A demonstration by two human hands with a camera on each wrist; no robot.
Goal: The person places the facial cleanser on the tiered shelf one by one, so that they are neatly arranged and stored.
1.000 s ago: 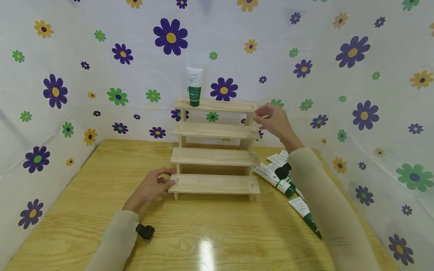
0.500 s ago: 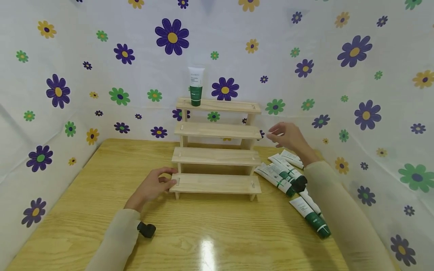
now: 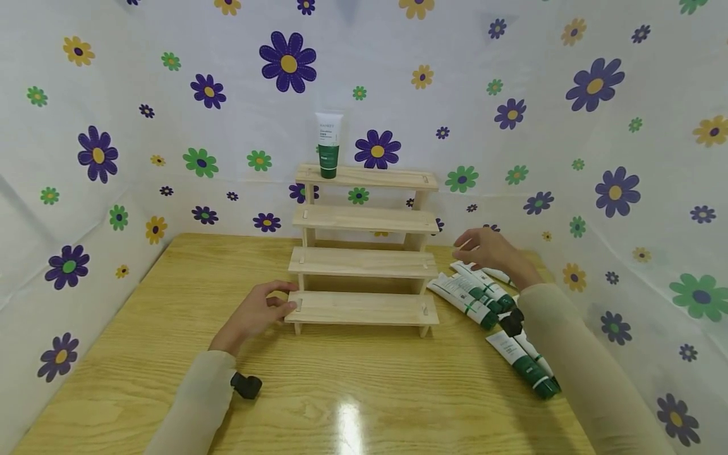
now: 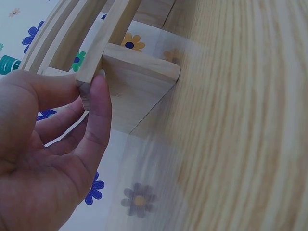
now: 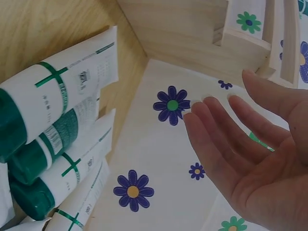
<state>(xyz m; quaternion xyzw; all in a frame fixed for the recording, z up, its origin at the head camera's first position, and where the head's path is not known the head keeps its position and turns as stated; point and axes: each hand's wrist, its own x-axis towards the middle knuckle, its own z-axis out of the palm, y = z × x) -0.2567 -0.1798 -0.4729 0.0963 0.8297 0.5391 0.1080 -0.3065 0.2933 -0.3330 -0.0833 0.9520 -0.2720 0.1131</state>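
Note:
A stepped wooden shelf (image 3: 364, 263) with several tiers stands on the table. My left hand (image 3: 253, 314) pinches the left end of its lowest board (image 4: 98, 45) between thumb and fingers, as the left wrist view shows. On the top tier, near the left end, a white and green squeeze tube (image 3: 328, 145) stands upright on its cap. My right hand (image 3: 490, 251) hovers right of the shelf, over a pile of similar tubes (image 3: 463, 299). In the right wrist view its fingers (image 5: 226, 130) are loosely bent and hold nothing, apart from the tubes.
Two more tubes (image 3: 523, 365) lie at the front right, partly behind the right forearm. The wooden table (image 3: 318, 392) extends in front of the shelf. A flower-printed white cloth (image 3: 364, 57) encloses the back and sides.
My right hand has moved from the top tier's right end down and to the right, over the tubes. The left hand keeps its hold on the lowest board.

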